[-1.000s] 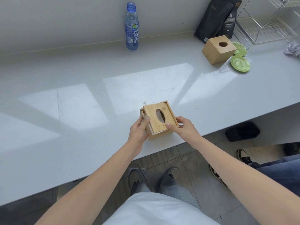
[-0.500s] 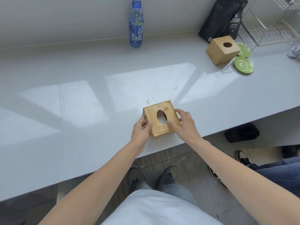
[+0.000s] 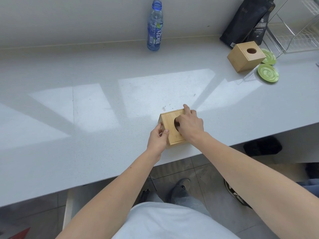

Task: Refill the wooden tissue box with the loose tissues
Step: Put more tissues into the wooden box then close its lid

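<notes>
One grey counter (image 3: pixel 86 135) carries the box (image 3: pixel 168 124), which sits close to the front edge, straight before me. My right hand (image 3: pixel 189 125) lies across the box top with its fingers bent. The forefinger reaches over the far edge and the thumb side sits at the oval hole (image 3: pixel 176 123), so the hand clasps the lid. My left hand (image 3: pixel 158 138) grips the left side, thumb on the top edge and fingers against the wall.
</notes>
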